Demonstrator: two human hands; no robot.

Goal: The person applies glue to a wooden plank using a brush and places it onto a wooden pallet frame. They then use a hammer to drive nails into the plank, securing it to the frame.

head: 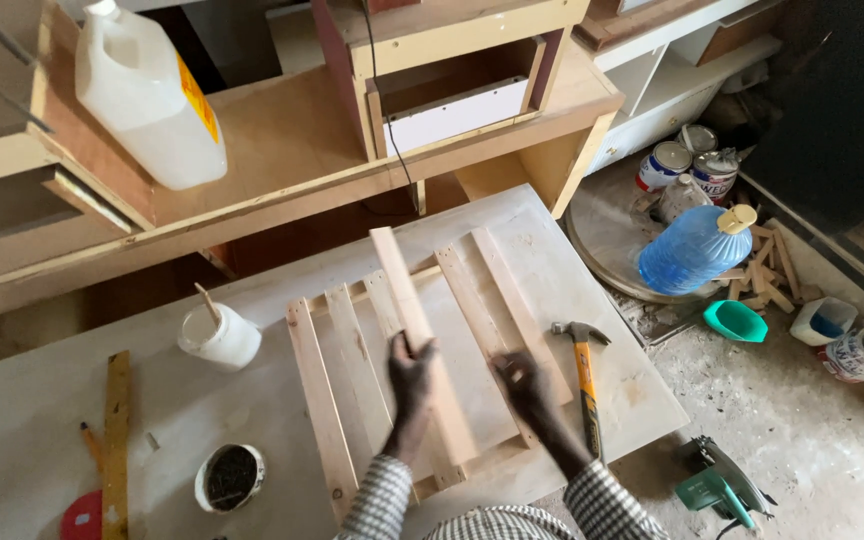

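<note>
On the bench [72, 420], the left hand [411, 372] grips a loose wooden slat [422, 350]. The right hand [524, 385] presses flat and unclenched on the slatted frame [352, 380], beside a hammer [584, 375].

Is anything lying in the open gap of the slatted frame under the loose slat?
Nothing visible. The left hand holds the loose slat across the slatted frame; the right hand rests on another slat.

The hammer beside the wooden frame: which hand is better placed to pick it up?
Probably the right hand. It rests flat on the slats next to the hammer and holds nothing, while the left hand grips the loose slat farther away.
</note>
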